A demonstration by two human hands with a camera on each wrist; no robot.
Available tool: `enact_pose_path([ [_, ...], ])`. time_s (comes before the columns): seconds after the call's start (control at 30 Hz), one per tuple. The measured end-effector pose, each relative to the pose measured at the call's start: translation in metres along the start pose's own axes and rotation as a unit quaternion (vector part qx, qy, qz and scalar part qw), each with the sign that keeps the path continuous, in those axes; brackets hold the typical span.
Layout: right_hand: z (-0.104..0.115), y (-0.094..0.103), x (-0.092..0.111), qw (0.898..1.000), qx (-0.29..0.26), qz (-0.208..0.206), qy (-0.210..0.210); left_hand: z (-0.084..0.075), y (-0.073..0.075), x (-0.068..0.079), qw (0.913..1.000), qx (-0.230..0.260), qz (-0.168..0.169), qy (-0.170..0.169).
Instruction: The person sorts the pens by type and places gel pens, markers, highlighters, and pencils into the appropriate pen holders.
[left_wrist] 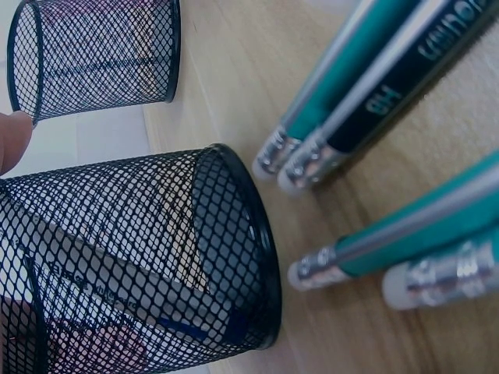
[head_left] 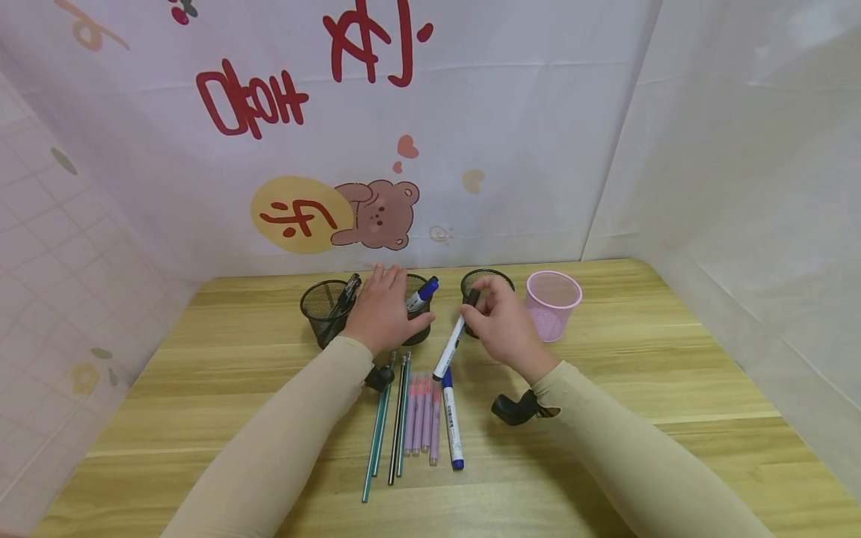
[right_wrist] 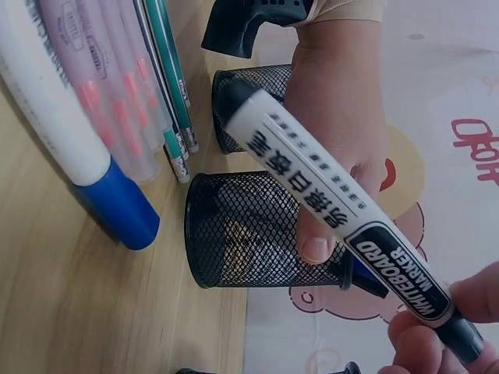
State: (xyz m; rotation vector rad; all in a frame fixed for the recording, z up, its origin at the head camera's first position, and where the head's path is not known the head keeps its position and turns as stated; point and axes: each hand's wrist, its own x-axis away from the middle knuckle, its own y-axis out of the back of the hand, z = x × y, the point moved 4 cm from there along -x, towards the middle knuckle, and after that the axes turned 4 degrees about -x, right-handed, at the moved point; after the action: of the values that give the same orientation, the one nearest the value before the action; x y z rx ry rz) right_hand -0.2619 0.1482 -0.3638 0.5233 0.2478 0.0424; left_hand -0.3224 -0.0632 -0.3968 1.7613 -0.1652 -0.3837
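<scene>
My right hand [head_left: 501, 321] pinches a black-capped whiteboard marker [head_left: 449, 347] by its capped end. In the right wrist view the marker [right_wrist: 335, 210] is tilted, its printed label showing. My left hand [head_left: 382, 310] lies against the second black mesh pen cup [head_left: 418, 336], fingers extended and thumb along its side. Inside that cup [right_wrist: 257, 234] stand a blue-capped marker [head_left: 422, 295] and a black-capped one. Below the held marker, a blue-and-white marker [head_left: 454, 430] lies on the table beside several pink highlighters [head_left: 422, 426] and several pencils [head_left: 383, 418].
On the left, a black mesh cup [head_left: 321, 302] holds black pens [head_left: 348, 294]. Another black mesh cup [head_left: 487, 273] stands partly behind my right hand, with a pink mesh cup [head_left: 553, 305] to its right. A printed cloth [head_left: 511, 134] hangs behind the wooden table [head_left: 639, 373].
</scene>
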Motion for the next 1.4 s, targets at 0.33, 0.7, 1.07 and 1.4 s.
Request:
enact_pose_path([
  [0.33,-0.002,0.001,-0.001,0.998,-0.034,-0.042,0.015,0.000,0.001,0.000,1.0000,-0.006,0.001,0.000],
  [0.7,0.004,0.004,-0.001,0.989,-0.114,-0.097,0.017,-0.001,0.001,0.000,0.9999,-0.015,0.005,-0.005],
  [1.07,0.005,0.007,-0.003,0.973,-0.183,-0.141,0.023,-0.001,0.001,-0.002,0.9998,-0.018,0.002,-0.002],
  [1.4,0.005,0.010,-0.004,0.962,-0.197,-0.183,0.044,0.000,0.001,-0.002,0.9997,-0.022,-0.003,-0.009],
])
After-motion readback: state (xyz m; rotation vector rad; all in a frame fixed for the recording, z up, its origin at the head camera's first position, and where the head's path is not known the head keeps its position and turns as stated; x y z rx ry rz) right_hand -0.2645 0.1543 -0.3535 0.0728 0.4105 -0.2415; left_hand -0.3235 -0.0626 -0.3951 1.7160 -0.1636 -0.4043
